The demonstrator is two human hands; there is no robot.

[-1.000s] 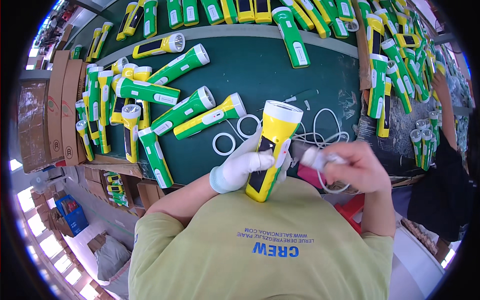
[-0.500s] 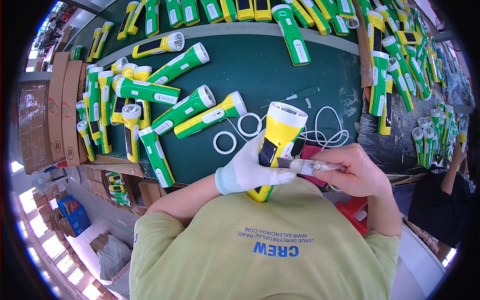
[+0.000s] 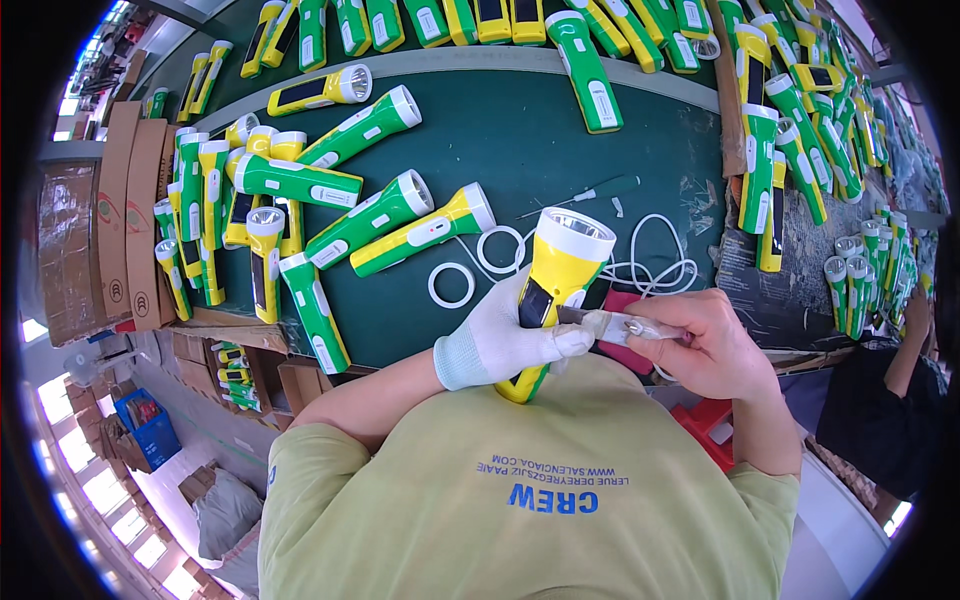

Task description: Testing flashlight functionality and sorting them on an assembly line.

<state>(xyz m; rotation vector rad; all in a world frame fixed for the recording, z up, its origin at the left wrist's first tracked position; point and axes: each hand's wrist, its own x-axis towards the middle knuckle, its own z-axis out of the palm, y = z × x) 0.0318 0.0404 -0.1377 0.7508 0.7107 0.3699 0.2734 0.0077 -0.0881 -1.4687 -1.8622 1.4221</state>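
My left hand (image 3: 500,340), in a white glove with a pale cuff, is wrapped round a yellow and green flashlight (image 3: 560,268) in front of my chest. Its white-rimmed lens end points up and away from me, and a dark panel shows beside my fingers. In my bare right hand (image 3: 715,345) is a knife (image 3: 618,326) whose grip looks wrapped in clear plastic or tape. The knife's blade reaches the flashlight's side near my gloved thumb; I cannot tell whether it cuts in. Two white rings (image 3: 451,285) lie on the table beyond my left hand.
Several flashlights (image 3: 370,215) lie at the left of the green table (image 3: 480,130); more line the back and fill the right side. A screwdriver (image 3: 610,187) and a white cable (image 3: 665,285) lie beyond my hands. Another person's arm (image 3: 908,340) shows at far right.
The knife blade has shifted slightly up along the flashlight's side, and my right hand has tilted a little. My left hand keeps its hold on the flashlight.
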